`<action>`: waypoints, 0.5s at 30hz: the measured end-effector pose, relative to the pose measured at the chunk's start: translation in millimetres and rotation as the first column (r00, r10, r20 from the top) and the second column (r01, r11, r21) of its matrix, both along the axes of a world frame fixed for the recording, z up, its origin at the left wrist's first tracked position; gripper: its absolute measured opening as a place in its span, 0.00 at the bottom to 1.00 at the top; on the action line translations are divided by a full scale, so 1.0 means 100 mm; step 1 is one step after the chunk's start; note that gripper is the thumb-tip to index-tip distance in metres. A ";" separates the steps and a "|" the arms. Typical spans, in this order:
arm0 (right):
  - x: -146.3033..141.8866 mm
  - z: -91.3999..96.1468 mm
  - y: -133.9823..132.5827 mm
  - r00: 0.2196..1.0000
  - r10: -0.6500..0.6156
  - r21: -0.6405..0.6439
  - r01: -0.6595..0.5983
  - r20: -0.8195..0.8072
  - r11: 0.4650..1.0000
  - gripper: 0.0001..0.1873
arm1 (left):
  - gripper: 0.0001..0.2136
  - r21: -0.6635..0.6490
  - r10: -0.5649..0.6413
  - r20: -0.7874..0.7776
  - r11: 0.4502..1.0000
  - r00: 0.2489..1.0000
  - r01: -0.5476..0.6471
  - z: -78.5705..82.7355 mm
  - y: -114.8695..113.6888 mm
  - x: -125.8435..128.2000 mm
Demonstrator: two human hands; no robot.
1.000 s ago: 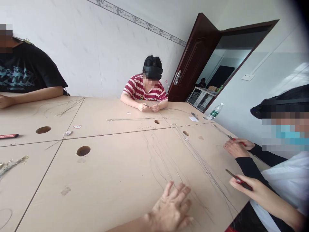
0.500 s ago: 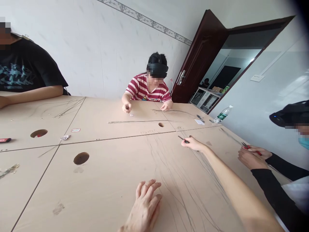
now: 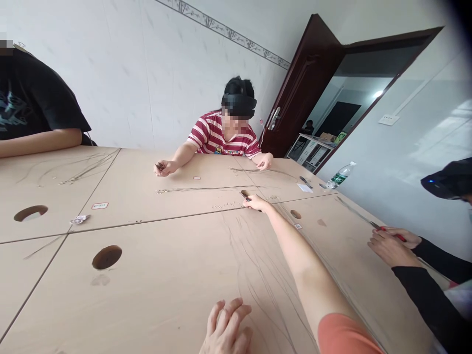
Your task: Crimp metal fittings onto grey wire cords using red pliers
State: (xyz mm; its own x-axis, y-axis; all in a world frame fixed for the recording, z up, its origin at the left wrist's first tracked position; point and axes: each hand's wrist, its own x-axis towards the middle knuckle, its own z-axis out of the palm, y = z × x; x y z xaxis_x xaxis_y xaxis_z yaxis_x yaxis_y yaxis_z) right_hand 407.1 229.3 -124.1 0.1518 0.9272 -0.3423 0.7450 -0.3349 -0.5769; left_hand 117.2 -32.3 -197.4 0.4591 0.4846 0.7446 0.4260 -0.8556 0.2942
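My left hand [image 3: 228,328] rests at the table's near edge with its fingers spread, holding nothing. Just right of it, thin wire strands [image 3: 254,265] run across the wooden table [image 3: 158,285]. My right arm reaches far forward over these strands. At its end my right hand [image 3: 255,202] is closed around a slim dark hand tool [image 3: 244,195], whose exact kind I cannot make out. The tool's tip points left, over a round table hole near a row of tiny pale pieces [image 3: 224,205]. A wire bundle [image 3: 195,189] lies beyond them.
Opposite, a person in a striped shirt [image 3: 224,135] holds a small dark item. At right, a co-worker's hands hold red-handled pliers [image 3: 393,232]. A bottle [image 3: 341,175] stands at the far right edge. A round hole [image 3: 106,257] cuts the table at left.
My right hand has moved left with the tool, from beside the wires to the small pieces. The person opposite has shifted one hand outward. My view has turned slightly right.
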 end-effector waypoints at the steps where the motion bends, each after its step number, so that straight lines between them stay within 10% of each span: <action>1: -0.02 -0.01 0.05 1.000 -0.011 0.001 0.011 -0.003 1.000 0.17 | 0.11 -0.006 -0.003 -0.011 1.000 1.000 0.003 0.00 0.00 -0.01; 15: -0.11 0.01 0.22 0.993 -0.115 -0.030 0.115 -0.017 0.993 0.18 | 0.10 -0.014 -0.029 -0.066 1.000 0.997 0.028 -0.01 0.00 -0.03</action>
